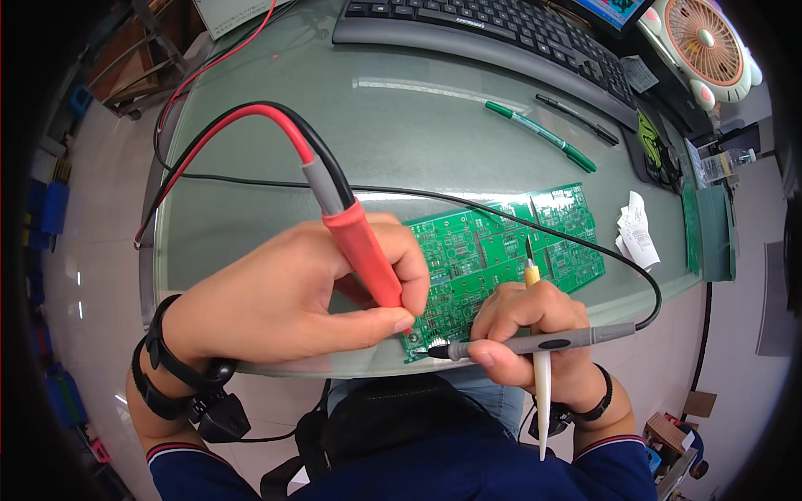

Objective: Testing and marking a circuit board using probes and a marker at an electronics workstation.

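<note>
A green circuit board (pixel 476 242) lies near the table's front edge, between and beneath my hands. My left hand (pixel 334 292) is closed round a red test probe (pixel 363 250), whose tip points down at the board's near left corner. In my right hand (pixel 543 321) is a grey test probe (pixel 560 340), held nearly level, its dark end at a white connector (pixel 438 343) on the board's near edge. The same hand also holds a thin tool with a pale handle (pixel 542 401) and a pointed metal end. Whether either probe tip touches metal cannot be told.
Red and black leads loop over the glass-topped table (pixel 251 167), one black lead (pixel 401 190) crossing the board. Beyond lie a green marker (pixel 543 136), a black pen (pixel 576 118) and a keyboard (pixel 501 33). Crumpled paper (pixel 637 232) and a small fan (pixel 706 42) are on the right.
</note>
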A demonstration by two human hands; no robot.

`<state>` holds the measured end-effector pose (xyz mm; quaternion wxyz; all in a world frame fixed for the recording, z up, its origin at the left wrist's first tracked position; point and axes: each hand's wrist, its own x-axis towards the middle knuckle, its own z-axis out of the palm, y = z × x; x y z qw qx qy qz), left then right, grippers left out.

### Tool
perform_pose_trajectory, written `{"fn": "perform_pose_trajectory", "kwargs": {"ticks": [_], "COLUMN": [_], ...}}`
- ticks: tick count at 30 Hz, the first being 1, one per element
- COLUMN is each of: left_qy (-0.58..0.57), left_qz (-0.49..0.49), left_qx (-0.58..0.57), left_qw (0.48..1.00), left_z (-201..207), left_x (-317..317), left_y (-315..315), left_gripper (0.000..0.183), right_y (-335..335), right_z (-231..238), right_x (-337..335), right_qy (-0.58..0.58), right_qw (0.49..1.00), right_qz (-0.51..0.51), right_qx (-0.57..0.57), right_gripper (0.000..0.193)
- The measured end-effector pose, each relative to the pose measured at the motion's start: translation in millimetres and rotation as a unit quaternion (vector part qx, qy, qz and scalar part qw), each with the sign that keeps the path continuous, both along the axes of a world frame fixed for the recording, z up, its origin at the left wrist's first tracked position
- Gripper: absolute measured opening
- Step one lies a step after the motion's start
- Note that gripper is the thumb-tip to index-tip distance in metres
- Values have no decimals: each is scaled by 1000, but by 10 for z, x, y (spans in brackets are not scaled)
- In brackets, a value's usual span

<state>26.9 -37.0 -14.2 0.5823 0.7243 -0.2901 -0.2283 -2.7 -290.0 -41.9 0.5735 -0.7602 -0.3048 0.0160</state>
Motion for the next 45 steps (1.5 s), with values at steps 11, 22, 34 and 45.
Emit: {"fn": "perform_pose_trajectory", "kwargs": {"ticks": [11,22,34,45], "left_qy": [-16,55,204,153], "left_qz": [-13,30,98,330], "left_qx": [12,-9,-35,-370], "left_qw": [1000,998,973,855], "left_z": [12,157,418,104], "left_x": [-9,-42,162,488], "left_y": [10,-72,42,339], "left_gripper": [10,29,18,13], "right_y": [11,-46,-132,-196], "right_z": [38,153,976,290], "right_x": [10,28,816,2328], "right_qy": [-45,6,143,-293], "right_qw": [999,1000,958,873], "right_qz": [0,-3,175,-97], "right_qx": [-25,-14,-179,-377], "right_gripper": [27,25,31,12]}}
